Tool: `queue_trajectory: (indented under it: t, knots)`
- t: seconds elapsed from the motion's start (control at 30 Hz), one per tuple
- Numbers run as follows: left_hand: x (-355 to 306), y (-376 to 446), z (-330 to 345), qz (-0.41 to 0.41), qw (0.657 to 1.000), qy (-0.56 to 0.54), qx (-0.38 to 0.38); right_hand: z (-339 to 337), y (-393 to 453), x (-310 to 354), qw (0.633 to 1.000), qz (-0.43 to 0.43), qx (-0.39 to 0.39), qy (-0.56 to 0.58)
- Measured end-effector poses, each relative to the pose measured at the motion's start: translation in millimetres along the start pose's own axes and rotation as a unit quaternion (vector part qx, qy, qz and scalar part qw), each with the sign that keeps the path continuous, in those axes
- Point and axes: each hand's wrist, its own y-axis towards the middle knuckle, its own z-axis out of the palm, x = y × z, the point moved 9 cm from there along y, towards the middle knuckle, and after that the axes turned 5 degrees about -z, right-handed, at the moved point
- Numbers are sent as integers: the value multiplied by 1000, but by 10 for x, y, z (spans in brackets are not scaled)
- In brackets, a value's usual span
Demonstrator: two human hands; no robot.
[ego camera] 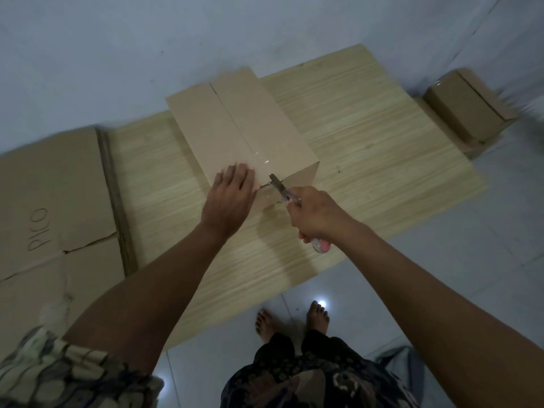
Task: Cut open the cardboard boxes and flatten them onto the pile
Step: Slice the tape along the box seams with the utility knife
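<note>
A closed cardboard box (235,125) sealed with clear tape along its top seam stands on a wooden board (368,148). My left hand (229,198) presses flat on the box's near top corner, fingers straight. My right hand (318,216) grips a box cutter (279,187) with a pink end. The blade tip touches the taped seam at the box's near edge. A pile of flattened cardboard (50,201) marked "PICO" lies to the left of the board.
A smaller closed box (468,107) stands at the far right on another piece of cardboard. White wall runs behind. My bare feet (291,319) stand on glossy floor tiles at the board's near edge.
</note>
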Motion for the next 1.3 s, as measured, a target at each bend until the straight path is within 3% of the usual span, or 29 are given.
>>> queue_trajectory:
  t: [0.13,0.33,0.53,0.83,1.03,1.3]
  knots:
    - [2,-28,-13,-5,1000,-14,-9,53,-32,-22,1000,-8,-2,13]
    - [47,-22,-2,-9,1000,-6,-12,62,38,85,997,-5,-24,-70]
    - [87,-63,-8,3,999,3,-45,0,95,132,997,27,54,-41]
    - [159,-97,-55,-11,994,-43,-102,-33,12,142,998,1,-18,-54]
    - [153,-82,-18,-9,995,-34,-89,-115,86,255,997,29,39,-53]
    - [327,36,-255,-37,988,-118,-97,-197,108,371,992,59,83,-79]
